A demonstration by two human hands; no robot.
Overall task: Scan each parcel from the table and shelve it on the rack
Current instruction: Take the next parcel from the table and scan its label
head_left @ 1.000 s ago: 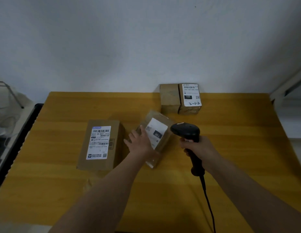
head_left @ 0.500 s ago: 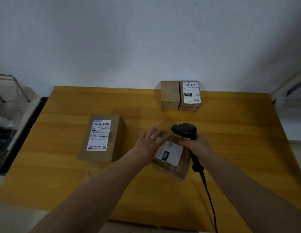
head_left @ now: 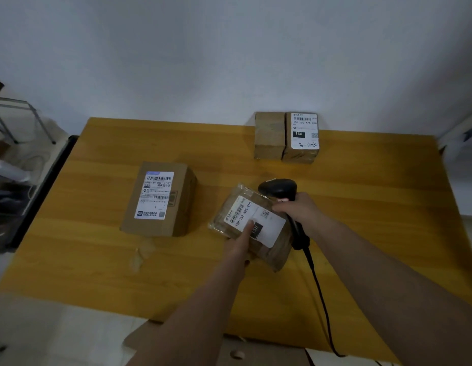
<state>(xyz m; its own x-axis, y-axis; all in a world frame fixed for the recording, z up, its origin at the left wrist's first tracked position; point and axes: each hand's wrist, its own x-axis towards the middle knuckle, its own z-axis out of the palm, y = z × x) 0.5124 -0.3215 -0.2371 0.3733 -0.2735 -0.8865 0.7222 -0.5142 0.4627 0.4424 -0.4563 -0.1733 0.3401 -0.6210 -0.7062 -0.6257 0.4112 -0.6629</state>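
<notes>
At six o'clock on the yellow wooden table (head_left: 361,180), the left hand (head_left: 240,244) gripped the film-wrapped brown parcel (head_left: 253,228), thumb on its label; the right hand (head_left: 298,210) clenched the black corded barcode scanner (head_left: 278,190) just beyond, at one o'clock.

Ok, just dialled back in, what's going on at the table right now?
A person is mid-scan. The left hand holds a small plastic-wrapped parcel with the thumb on its label, label up, over the wooden table. The right hand grips a black corded scanner right beside the parcel's far edge. A larger labelled box sits to the left, and two small boxes stand side by side at the wall. The rack is not in view.
</notes>
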